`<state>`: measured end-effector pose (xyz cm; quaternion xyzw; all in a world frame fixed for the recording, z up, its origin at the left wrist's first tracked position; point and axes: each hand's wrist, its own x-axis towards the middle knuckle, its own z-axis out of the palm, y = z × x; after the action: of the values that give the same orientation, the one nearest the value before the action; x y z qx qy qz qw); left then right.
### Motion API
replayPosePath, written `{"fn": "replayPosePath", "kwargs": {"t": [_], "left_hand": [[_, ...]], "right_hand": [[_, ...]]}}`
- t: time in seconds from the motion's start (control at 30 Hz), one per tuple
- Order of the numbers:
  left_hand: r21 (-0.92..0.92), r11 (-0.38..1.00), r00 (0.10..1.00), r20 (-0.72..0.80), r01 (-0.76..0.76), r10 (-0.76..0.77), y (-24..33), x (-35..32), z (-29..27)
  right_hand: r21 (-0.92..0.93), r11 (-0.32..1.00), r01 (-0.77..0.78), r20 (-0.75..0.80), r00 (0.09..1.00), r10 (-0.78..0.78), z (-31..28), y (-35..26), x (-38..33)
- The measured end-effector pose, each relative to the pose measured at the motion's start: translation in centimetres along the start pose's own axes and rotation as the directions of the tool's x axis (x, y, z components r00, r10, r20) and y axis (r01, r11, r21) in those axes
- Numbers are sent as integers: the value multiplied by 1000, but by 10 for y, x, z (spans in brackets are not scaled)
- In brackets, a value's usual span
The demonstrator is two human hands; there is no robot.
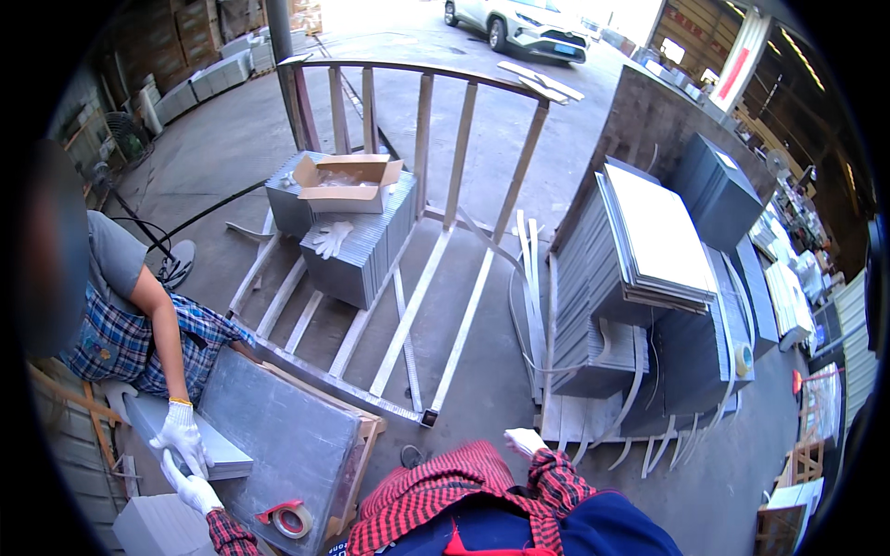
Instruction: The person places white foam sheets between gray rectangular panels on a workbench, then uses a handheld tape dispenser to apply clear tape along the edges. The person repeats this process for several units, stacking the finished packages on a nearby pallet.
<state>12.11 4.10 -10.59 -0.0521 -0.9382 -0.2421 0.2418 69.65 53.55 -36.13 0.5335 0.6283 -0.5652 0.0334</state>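
My left hand (195, 488), in a white glove, reaches to the lower left with its fingers stretched out, beside the near edge of a small stack of grey panels (227, 454). A co-worker's gloved hand (183, 438) lies on that stack, close to my fingertips; whether we touch is unclear. Just right of my left forearm, a tape roll with a red dispenser (291, 520) rests on a grey-topped worktable (278, 408). My right hand (526, 443), also gloved, is held out in front of my body above the floor, apart from the things around it. Its fingers are too small to make out.
Ahead lies a metal rack frame (408, 347) with an open cardboard box (348, 181) and white gloves (332, 239) on stacked grey panels. Tall panel stacks (603, 343) with loose straps stand on the right. A grey block (162, 526) sits at lower left. A car (524, 28) is farther off.
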Motion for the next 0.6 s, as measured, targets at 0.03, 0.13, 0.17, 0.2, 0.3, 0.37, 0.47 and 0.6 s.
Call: {"fn": "replayPosePath", "kwargs": {"t": [0.03,0.13,0.17,0.2,0.3,0.37,0.47,0.6], "left_hand": [[-99,986,991,-6,131,-132,15,-6,-11],[-158,961,952,-173,228,-254,64,-13,-4],[-126,962,927,-265,241,-267,78,-17,-9],[-104,987,946,-288,124,-149,130,-23,-3],[1,979,966,-162,-205,203,201,-52,70],[-261,923,948,74,-282,311,302,-87,64],[-702,712,733,487,4,476,450,-151,119],[-887,417,-80,439,-200,895,670,-238,112]], "right_hand": [[241,966,-94,-46,993,108,-7,-16,-5],[-132,990,58,-250,964,-90,-79,21,20],[212,956,-203,-300,917,262,-99,3,21],[-343,932,-118,-496,865,-73,-134,19,23],[194,981,15,-906,386,173,-242,77,22],[337,938,82,-906,301,299,-287,-29,-7],[133,990,45,-984,122,127,-390,-82,-36],[-73,986,-147,-996,-33,-78,-506,-78,-50]]}}
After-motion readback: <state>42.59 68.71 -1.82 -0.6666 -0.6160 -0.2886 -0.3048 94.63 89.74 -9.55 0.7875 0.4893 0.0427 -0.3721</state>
